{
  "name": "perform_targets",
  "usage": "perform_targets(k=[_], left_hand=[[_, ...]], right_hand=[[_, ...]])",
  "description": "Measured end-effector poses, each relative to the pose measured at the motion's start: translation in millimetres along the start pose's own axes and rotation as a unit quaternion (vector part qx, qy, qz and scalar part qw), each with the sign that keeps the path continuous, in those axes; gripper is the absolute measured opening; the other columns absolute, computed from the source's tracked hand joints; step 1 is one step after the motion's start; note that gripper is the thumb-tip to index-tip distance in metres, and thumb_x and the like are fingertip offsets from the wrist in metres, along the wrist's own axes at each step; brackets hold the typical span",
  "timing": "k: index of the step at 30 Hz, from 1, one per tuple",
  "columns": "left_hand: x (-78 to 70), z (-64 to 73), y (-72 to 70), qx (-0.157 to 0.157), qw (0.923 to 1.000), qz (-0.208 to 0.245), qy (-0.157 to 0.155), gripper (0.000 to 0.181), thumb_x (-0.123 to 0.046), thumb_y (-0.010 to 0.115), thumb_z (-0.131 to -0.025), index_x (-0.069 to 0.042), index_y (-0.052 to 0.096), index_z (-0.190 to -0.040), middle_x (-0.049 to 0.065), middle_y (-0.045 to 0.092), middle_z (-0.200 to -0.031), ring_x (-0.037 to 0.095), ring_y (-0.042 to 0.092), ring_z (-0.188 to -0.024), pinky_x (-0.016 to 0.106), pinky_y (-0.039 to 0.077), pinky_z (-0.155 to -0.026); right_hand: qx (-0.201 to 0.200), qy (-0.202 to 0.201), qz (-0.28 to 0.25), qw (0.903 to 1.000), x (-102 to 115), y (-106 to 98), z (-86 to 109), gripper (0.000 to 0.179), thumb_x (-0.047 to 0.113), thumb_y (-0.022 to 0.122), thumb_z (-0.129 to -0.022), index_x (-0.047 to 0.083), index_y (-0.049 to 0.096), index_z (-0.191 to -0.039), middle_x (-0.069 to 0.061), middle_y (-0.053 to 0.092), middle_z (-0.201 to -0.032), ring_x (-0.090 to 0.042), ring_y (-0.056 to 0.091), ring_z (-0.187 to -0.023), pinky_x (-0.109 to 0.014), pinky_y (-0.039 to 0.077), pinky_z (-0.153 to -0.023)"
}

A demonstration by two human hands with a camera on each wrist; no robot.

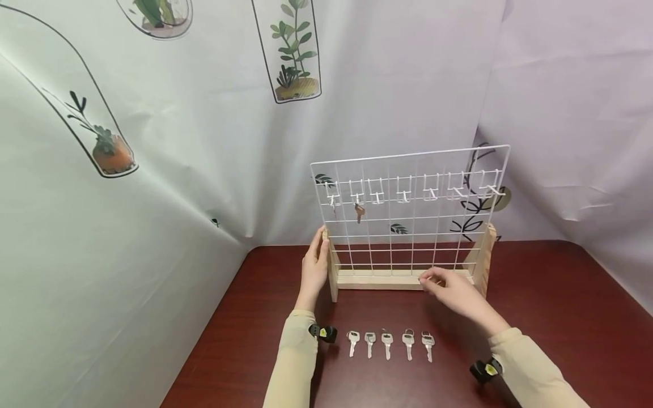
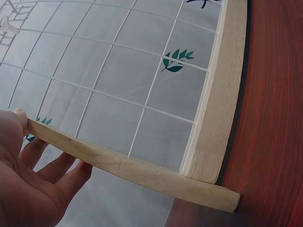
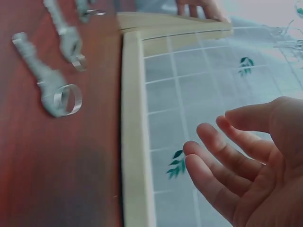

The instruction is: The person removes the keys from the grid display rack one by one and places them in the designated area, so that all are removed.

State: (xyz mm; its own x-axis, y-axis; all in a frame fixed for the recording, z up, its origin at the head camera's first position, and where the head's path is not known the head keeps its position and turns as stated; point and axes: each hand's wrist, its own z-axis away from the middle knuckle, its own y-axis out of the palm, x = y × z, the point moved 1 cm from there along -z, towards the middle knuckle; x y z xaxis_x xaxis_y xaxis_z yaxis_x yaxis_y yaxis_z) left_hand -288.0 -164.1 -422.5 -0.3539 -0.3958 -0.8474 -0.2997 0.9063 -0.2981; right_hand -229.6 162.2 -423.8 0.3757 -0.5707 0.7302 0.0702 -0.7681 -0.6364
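A white wire grid rack (image 1: 403,224) stands on a wooden base with a side post at each end. My left hand (image 1: 314,267) holds the left wooden post (image 2: 113,163), thumb on one side and fingers on the other. In front of the grid's lower right part, my right hand (image 1: 451,288) has loosely bent fingers with nothing between them. A key (image 1: 360,213) hangs from the second hook from the left. On the table before the rack, several silver keys lie in a row, among them a ringed key (image 3: 54,94) at the right end.
Several white hooks (image 1: 405,196) line the grid's upper part. The right wooden post (image 1: 487,258) leans at the far end. Underneath is a dark red tabletop (image 1: 245,340). Behind it hangs a pale cloth (image 1: 408,73) with printed plants.
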Motion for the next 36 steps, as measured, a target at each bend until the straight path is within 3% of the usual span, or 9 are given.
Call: perform_targets(k=[7, 19, 24, 36], left_hand=[[0.3, 1.1, -1.1, -0.002, 1.0000, -0.005, 0.007, 0.044, -0.039, 0.051, -0.106, -0.032, 0.049, -0.150, 0.006, 0.056, -0.145, 0.029, 0.061, -0.115, 0.052, 0.050, -0.094], [1.5, 0.5, -0.6, -0.003, 1.0000, 0.005, 0.008, 0.044, -0.041, 0.051, -0.106, -0.034, 0.050, -0.149, 0.006, 0.057, -0.144, 0.030, 0.062, -0.114, 0.053, 0.052, -0.092], [2.6, 0.9, -1.9, -0.007, 0.9999, 0.004, 0.007, 0.043, -0.040, 0.052, -0.106, -0.035, 0.051, -0.149, 0.006, 0.057, -0.144, 0.030, 0.062, -0.115, 0.054, 0.051, -0.093], [2.4, 1.0, -0.7, -0.004, 0.9999, -0.003, 0.011, 0.044, -0.039, 0.051, -0.106, -0.031, 0.050, -0.149, 0.009, 0.060, -0.140, 0.031, 0.065, -0.107, 0.052, 0.054, -0.086]], right_hand=[[-0.033, -0.002, 0.023, 0.9992, 24.4, -8.4, -14.6, 0.016, 0.024, 0.066, -0.099, 0.011, 0.072, -0.105, -0.002, 0.070, -0.088, -0.015, 0.062, -0.077, -0.031, 0.047, -0.064], [-0.040, -0.025, -0.018, 0.9987, 67.8, -7.1, -37.0, 0.026, 0.028, 0.064, -0.101, 0.010, 0.071, -0.118, -0.008, 0.073, -0.105, -0.020, 0.067, -0.082, -0.036, 0.052, -0.073], [-0.032, -0.033, -0.043, 0.9980, 83.9, -1.6, -46.3, 0.027, 0.026, 0.063, -0.101, 0.011, 0.069, -0.122, -0.009, 0.072, -0.113, -0.024, 0.068, -0.093, -0.036, 0.055, -0.073], [-0.049, -0.033, -0.118, 0.9912, 111.1, 14.1, -62.0, 0.036, 0.024, 0.063, -0.101, 0.009, 0.062, -0.134, -0.014, 0.068, -0.124, -0.026, 0.069, -0.101, -0.038, 0.058, -0.080]])
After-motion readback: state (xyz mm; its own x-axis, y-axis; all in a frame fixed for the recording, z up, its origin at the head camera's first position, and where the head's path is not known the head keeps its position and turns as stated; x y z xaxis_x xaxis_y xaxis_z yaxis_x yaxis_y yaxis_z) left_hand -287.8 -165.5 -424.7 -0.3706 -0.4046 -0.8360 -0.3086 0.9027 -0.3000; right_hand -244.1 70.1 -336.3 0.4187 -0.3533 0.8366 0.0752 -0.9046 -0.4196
